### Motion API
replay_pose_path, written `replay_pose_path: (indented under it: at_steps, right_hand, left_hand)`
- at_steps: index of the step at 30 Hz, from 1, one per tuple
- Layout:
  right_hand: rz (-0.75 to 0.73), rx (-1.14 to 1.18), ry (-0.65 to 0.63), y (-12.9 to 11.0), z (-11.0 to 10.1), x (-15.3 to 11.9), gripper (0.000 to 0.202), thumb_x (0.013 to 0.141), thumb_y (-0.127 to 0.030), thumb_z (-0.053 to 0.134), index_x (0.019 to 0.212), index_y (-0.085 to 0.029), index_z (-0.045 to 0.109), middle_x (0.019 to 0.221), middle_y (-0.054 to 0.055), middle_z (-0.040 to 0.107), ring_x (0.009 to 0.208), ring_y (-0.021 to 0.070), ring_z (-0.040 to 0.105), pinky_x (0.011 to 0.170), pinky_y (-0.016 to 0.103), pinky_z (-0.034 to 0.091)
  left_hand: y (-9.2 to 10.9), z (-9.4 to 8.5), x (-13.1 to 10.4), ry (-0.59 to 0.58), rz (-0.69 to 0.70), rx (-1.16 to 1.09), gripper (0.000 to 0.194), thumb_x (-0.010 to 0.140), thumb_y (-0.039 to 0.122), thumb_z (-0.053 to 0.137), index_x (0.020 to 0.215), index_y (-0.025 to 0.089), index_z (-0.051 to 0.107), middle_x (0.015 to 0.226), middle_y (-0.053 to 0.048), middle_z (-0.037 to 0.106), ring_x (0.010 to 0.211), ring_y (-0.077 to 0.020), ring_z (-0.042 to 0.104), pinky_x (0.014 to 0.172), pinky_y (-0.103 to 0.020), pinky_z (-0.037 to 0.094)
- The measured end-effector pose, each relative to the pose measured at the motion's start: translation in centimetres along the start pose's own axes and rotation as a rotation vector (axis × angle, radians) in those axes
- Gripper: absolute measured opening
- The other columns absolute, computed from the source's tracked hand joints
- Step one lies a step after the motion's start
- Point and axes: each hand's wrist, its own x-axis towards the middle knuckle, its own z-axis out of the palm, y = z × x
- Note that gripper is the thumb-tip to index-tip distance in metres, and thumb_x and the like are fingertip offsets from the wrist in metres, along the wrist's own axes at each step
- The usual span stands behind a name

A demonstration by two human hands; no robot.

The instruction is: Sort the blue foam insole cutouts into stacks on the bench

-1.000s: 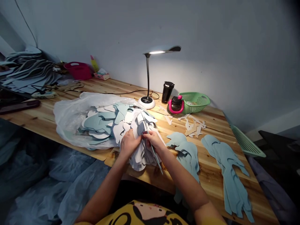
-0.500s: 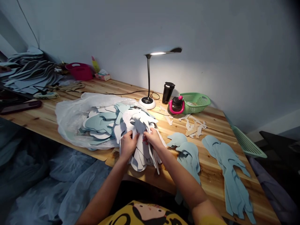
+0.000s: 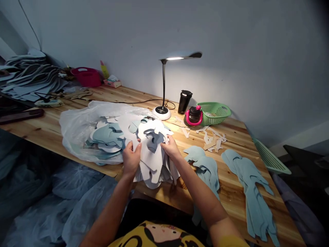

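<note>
In the left hand (image 3: 131,161): thumb and fingers were nearly closed, pinching the edge of a white cut-out (image 3: 125,127) that spread towards the bag.
In the right hand (image 3: 171,149): thumb and fingers were pressed together at the edge of white pieces (image 3: 151,159); how many they gripped could not be told.
Between the hands: the white pieces overlapped, upper parts raised and curved, narrow lobes pointing towards the wearer.
Snag risk: the openings and lobes could have hooked on one another, so a pull on one piece might have dragged or creased its neighbours.
Slip risk: the pinches sat at thin edges, so a layer could have slid free and dropped over the front of the counter (image 3: 231,192), which lay close.
Left of the pile: pale blue pieces (image 3: 108,135) lay in the open plastic bag (image 3: 74,137); its loose film might have caught a passing edge.
Beside the right forearm (image 3: 203,199): a fanned blue stack (image 3: 209,168) lay very near, and a sideways sweep could have scattered it.
</note>
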Motion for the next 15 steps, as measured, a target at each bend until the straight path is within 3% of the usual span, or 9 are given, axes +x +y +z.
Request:
replay_pose_path:
  at_steps: [2, 4, 9, 15]
  right_hand:
    - [-0.017, -0.109, 0.012, -0.2, -1.0, 0.2, 0.032, 0.072, -0.022, 0.061, 0.103, -0.023, 0.056, 0.102, 0.003, 0.067, 0.102, 0.0245, 0.062, 0.091, 0.035, 0.049]
    - [-0.020, -0.208, 0.004, -0.3, -1.4, 0.2, 0.033, 0.075, -0.028, 0.064, 0.106, -0.023, 0.057, 0.107, 0.007, 0.066, 0.110, 0.0286, 0.059, 0.096, 0.039, 0.046]
    - [-0.003, -0.547, 0.031, 0.0, 0.1, -0.1, 0.058, 0.067, -0.041, 0.077, 0.118, -0.020, 0.056, 0.119, 0.016, 0.063, 0.114, 0.0352, 0.059, 0.092, 0.041, 0.047]
    - [0.065, -0.143, 0.101, 2.2, -1.5, 1.7, 0.040, 0.062, -0.036, 0.069, 0.099, -0.021, 0.062, 0.095, 0.007, 0.069, 0.093, 0.0272, 0.062, 0.080, 0.035, 0.048]
  left_hand:
    - [-0.1, -1.5, 0.8, 0.003, -0.059, -0.135, 0.042, 0.074, 0.048, 0.069, 0.101, 0.015, 0.067, 0.097, -0.008, 0.073, 0.089, -0.0215, 0.067, 0.076, -0.029, 0.055]
    - [0.0, -2.9, 1.6, -0.067, -0.167, -0.288, 0.051, 0.062, 0.047, 0.077, 0.101, 0.015, 0.067, 0.095, -0.007, 0.073, 0.084, -0.0207, 0.068, 0.072, -0.028, 0.056]
    - [0.7, -4.7, 1.8, -0.165, -0.378, -0.441, 0.066, 0.041, 0.034, 0.088, 0.100, 0.014, 0.066, 0.082, -0.003, 0.073, 0.071, -0.0195, 0.067, 0.065, -0.028, 0.055]
    - [0.2, -5.3, 1.9, -0.165, -0.418, -0.423, 0.056, 0.048, 0.036, 0.085, 0.095, 0.014, 0.064, 0.073, -0.001, 0.070, 0.066, -0.0195, 0.067, 0.064, -0.030, 0.055]
